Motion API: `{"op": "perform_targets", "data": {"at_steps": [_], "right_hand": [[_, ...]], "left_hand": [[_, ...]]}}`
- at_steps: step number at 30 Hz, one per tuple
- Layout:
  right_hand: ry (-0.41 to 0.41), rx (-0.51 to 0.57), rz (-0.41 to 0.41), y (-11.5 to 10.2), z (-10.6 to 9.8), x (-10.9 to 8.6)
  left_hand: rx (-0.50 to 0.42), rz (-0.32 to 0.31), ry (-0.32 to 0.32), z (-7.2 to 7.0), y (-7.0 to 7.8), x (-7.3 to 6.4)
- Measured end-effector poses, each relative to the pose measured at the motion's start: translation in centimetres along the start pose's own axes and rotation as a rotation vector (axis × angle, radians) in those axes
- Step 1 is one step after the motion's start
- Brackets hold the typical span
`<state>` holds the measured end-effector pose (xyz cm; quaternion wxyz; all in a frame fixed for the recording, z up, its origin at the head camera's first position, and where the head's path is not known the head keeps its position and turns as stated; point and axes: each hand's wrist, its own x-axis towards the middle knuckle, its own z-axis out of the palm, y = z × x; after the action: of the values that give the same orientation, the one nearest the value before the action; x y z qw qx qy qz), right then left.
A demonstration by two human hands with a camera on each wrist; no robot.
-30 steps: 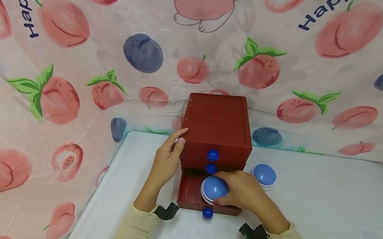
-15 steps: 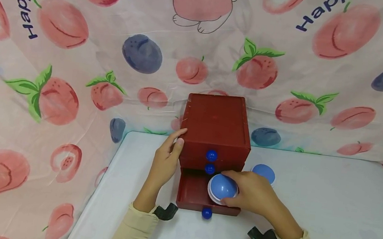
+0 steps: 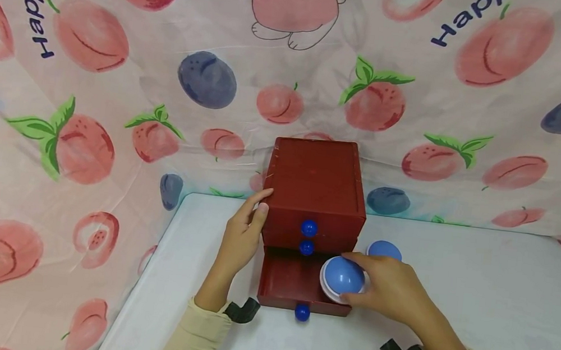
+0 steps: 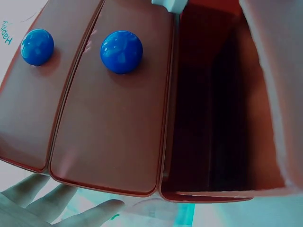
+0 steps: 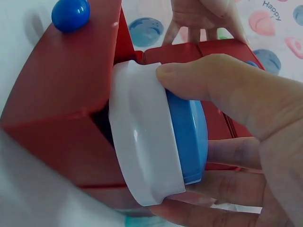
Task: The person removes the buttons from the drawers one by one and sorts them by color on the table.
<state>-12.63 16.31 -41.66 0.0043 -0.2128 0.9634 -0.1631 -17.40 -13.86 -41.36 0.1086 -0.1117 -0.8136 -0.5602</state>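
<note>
A small red chest of drawers (image 3: 316,173) stands on the table, its bottom drawer (image 3: 288,277) pulled out. My right hand (image 3: 396,290) grips a round white-based disc with a blue domed top (image 3: 344,276), thumb and fingers about its rim. The disc overlaps the drawer's right wall in the head view; in the right wrist view its white base (image 5: 142,135) is right at the drawer's edge. My left hand (image 3: 243,236) rests against the chest's left side, fingers extended. The drawer's visible floor is bare.
A second blue-topped disc (image 3: 385,249) lies on the white table (image 3: 476,306) right of the chest, partly hidden by my right hand. Blue knobs (image 3: 309,228) stick out from the drawer fronts. Behind stands a fruit-patterned cloth (image 3: 311,71).
My right hand has carried the disc rightward, from over the drawer's middle to its right wall, covering more of the second disc. My left hand stays on the chest.
</note>
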Motion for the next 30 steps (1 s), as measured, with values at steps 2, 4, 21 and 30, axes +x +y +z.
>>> {"op": "perform_targets", "data": {"at_steps": [2, 4, 21, 30], "right_hand": [[0.003, 0.004, 0.007, 0.3, -0.3, -0.3], [0.012, 0.007, 0.014, 0.7, -0.6, -0.6], [0.048, -0.005, 0.092, 3.7, -2.1, -2.1], [0.019, -0.018, 0.173, 5.4, -2.4, -2.7]], "left_hand": [[0.004, 0.002, 0.001, 0.0, -0.1, 0.0], [0.006, 0.0, 0.002, 0.0, -0.1, -0.1], [-0.005, 0.003, 0.002, 0.0, -0.1, -0.1], [-0.006, 0.021, 0.002, 0.1, -0.1, 0.0]]}}
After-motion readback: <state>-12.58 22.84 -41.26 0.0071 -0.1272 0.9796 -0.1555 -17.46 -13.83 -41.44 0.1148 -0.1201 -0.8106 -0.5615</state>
